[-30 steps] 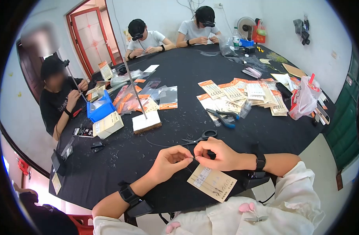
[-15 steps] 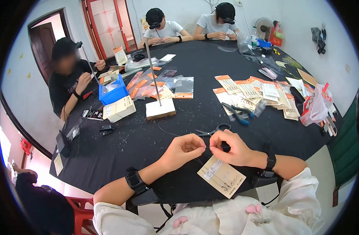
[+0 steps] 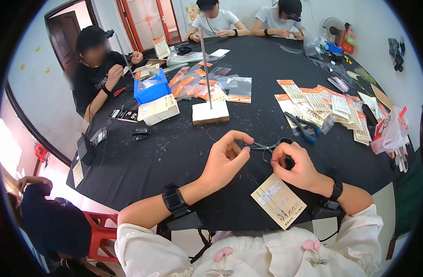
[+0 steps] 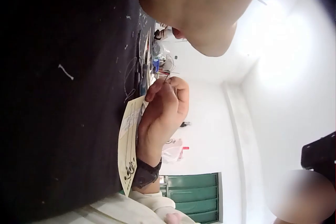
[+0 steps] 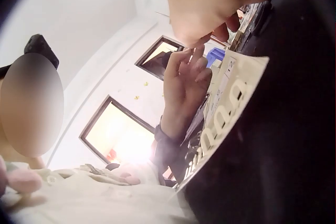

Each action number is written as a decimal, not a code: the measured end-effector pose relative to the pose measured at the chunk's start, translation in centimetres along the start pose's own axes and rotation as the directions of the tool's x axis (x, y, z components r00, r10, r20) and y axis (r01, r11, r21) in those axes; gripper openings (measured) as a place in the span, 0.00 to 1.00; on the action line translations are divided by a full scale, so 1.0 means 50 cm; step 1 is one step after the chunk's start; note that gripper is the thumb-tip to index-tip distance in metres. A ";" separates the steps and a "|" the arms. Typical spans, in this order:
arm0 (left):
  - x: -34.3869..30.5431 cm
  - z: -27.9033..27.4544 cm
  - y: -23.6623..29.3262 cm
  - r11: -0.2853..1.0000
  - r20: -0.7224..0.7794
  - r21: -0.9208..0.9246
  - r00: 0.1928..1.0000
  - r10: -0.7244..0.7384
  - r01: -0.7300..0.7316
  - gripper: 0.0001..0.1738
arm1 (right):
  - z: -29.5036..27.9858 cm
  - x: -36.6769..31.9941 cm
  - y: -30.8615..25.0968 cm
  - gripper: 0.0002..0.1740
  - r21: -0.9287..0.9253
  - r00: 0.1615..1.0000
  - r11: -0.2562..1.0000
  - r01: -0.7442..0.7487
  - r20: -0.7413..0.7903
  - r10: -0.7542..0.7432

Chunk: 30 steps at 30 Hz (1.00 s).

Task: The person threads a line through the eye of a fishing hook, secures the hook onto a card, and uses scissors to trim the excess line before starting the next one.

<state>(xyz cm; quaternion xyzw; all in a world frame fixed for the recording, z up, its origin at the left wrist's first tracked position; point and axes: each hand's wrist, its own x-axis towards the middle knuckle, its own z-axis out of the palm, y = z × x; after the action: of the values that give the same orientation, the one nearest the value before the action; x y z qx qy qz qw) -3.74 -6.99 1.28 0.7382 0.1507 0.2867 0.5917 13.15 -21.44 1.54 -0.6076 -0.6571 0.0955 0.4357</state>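
While the right hand (image 3: 298, 165) pinches a thin dark line (image 3: 264, 157) between thumb and fingertips, the left hand (image 3: 226, 159) is held just to its left, thumb and forefinger spread with a gap between their tips. The line curves from the right fingertips over the near part of the black-covered table (image 3: 184, 154); where it ends cannot be told. Below the right hand, near the table's near edge, is a cream card (image 3: 267, 201) with a row of small hooks (image 3: 285, 214) toward its near end and a loop of fine line at its far left corner.

Just beyond the hands are dark scissors (image 3: 267, 147). Farther to the right, blue-handled pliers (image 3: 306, 133) lie against a spread of cards with orange headers (image 3: 315, 104). Left of these, a metal rod (image 3: 205, 69) stands upright in a white-topped block (image 3: 210, 112), clear bags (image 3: 239, 87) beyond it. Farther left, a thick stack of cards (image 3: 158, 110) sits before a blue bin (image 3: 151, 90). A person in black (image 3: 98, 76) sits at the left, and two people in white shirts sit at the far side.
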 end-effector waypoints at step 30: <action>0.005 0.009 -0.014 0.986 0.409 0.001 0.899 -0.154 0.168 0.07 | -0.003 0.000 0.003 0.06 0.023 0.995 0.999 0.048 0.081 -0.050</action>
<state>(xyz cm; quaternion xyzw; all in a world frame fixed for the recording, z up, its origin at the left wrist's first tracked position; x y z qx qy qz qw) -3.18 -7.04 0.62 0.7565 0.0798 0.0792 0.6443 13.36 -21.46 1.50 -0.5824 -0.6880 0.1163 0.4171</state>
